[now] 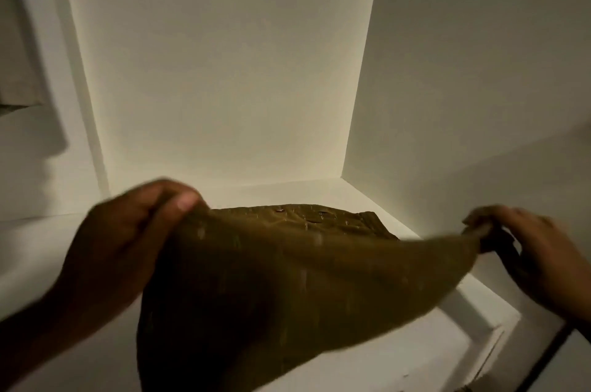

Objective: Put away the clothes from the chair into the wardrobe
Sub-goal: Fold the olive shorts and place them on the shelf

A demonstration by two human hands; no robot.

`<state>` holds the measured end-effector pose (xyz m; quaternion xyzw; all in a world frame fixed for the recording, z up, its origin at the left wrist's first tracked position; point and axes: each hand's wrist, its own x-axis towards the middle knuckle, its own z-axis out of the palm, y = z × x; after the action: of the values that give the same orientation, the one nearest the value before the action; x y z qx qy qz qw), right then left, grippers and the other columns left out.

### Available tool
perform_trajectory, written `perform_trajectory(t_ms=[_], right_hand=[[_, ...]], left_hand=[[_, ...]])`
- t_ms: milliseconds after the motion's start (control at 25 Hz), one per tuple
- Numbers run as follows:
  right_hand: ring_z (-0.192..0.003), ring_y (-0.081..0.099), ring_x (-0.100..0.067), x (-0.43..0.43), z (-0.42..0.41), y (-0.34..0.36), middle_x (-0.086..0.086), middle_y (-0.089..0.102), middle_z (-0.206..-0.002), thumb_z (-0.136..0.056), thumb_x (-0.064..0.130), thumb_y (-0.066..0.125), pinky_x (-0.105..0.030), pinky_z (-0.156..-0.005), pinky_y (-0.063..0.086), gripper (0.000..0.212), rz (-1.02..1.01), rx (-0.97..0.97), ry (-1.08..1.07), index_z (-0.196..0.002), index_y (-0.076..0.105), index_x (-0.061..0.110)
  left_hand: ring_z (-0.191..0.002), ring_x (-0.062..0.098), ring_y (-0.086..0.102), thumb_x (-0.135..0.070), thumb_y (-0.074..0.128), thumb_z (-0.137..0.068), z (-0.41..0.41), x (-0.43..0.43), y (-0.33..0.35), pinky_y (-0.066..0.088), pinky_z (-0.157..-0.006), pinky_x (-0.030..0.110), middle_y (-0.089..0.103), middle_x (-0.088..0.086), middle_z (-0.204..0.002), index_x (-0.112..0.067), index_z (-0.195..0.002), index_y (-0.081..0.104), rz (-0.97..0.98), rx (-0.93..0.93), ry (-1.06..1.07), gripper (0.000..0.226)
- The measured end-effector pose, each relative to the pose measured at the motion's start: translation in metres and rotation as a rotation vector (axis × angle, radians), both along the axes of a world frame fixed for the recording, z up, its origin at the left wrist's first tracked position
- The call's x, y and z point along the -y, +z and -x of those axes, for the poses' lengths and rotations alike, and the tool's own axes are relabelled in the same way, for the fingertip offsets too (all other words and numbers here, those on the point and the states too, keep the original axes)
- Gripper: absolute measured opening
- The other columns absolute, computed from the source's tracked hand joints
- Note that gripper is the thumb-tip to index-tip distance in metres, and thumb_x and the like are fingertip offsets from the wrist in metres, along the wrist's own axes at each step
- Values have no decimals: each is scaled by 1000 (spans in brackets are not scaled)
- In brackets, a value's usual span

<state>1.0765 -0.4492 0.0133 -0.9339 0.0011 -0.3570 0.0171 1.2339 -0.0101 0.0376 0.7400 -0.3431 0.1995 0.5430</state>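
while the left hand (134,225) and right hand (524,251) pinch the brown garment (287,270) taut at lower centre, its far edge on the wardrobe shelf (399,222), lower both corners evenly so it lies flat.

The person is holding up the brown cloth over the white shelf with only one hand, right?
Not quite. Both hands hold it: the left hand grips one corner of the brown cloth and the right hand pinches the other, over the white shelf, as the head view shows.
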Motion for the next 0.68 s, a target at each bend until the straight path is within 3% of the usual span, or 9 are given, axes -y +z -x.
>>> perform_trajectory(t_ms=[40, 120, 200, 280, 360, 440, 520, 600, 680], right_hand=[[-88, 62, -20, -4, -27, 15, 7, 67, -101, -90, 15, 50, -46, -84, 46, 28, -10, 24, -19, -112, 59, 30], [-92, 60, -23, -3, -101, 31, 4, 68, -101, -94, 12, 52, -49, -87, 45, 24, -9, -18, -119, -109, 65, 25], [-98, 59, -22, -3, -173, 17, 2, 67, -107, -96, 20, 51, -48, -91, 45, 21, -20, -239, -154, -108, 67, 28], [-107, 57, -21, 5, -223, -20, 1, 64, -115, -97, 24, 50, -45, -97, 43, 20, -175, -472, -172, -105, 67, 29], [-106, 59, -22, 11, -243, -49, 2, 65, -109, -98, 22, 50, -42, -95, 45, 19, -349, -598, -99, -92, 65, 32], [-94, 62, -18, 15, -231, -59, 6, 67, -93, -98, 20, 51, -42, -88, 49, 24, -435, -571, -31, -84, 64, 35], [-83, 63, -9, 11, -200, -60, 12, 67, -82, -97, 24, 53, -36, -81, 50, 28, -472, -569, -20, -80, 65, 42], [-71, 62, -7, -8, -149, -58, 12, 67, -77, -91, 47, 57, -32, -71, 49, 16, -530, -557, -29, -80, 66, 41], [-62, 58, -6, -30, -99, -60, 7, 66, -72, -74, 81, 47, -30, -64, 47, 52, -568, -492, -100, -85, 64, 33]], left_hand=[[-70, 7, 64, -38, 47, -96, -29, 1, 3, 51, -64, 19, 69, -3, -77, -23, -83, 68, 31, -5, 69, 29], [-67, 11, 62, -26, 50, -97, -107, 7, 4, 47, -61, 19, 67, 2, -70, -12, -81, 69, 12, -89, 201, 28], [-68, 27, 59, -26, 53, -95, -180, 16, -28, 41, -61, 28, 62, 14, -68, -2, -70, 66, -89, -323, 237, 37], [-71, 31, 59, -26, 54, -95, -230, 24, -80, 37, -63, 30, 60, 16, -68, -5, -61, 62, -217, -525, 264, 40], [-75, 34, 62, -29, 52, -95, -255, 33, -116, 38, -64, 32, 61, 12, -68, -7, -62, 62, -364, -439, 358, 41], [-75, 29, 62, -34, 51, -95, -266, 41, -126, 40, -66, 33, 63, 8, -70, -8, -69, 66, -466, -258, 401, 39], [-75, 23, 60, -38, 52, -94, -283, 49, -124, 42, -67, 33, 64, 2, -75, -13, -75, 68, -522, -193, 374, 35], [-78, 19, 56, -40, 53, -93, -304, 69, -117, 41, -70, 32, 61, -2, -79, -18, -79, 67, -637, -122, 298, 30], [-84, 19, 58, -40, 54, -92, -325, 103, -107, 41, -73, 32, 60, -3, -83, -18, -80, 66, -772, -70, 120, 28]])
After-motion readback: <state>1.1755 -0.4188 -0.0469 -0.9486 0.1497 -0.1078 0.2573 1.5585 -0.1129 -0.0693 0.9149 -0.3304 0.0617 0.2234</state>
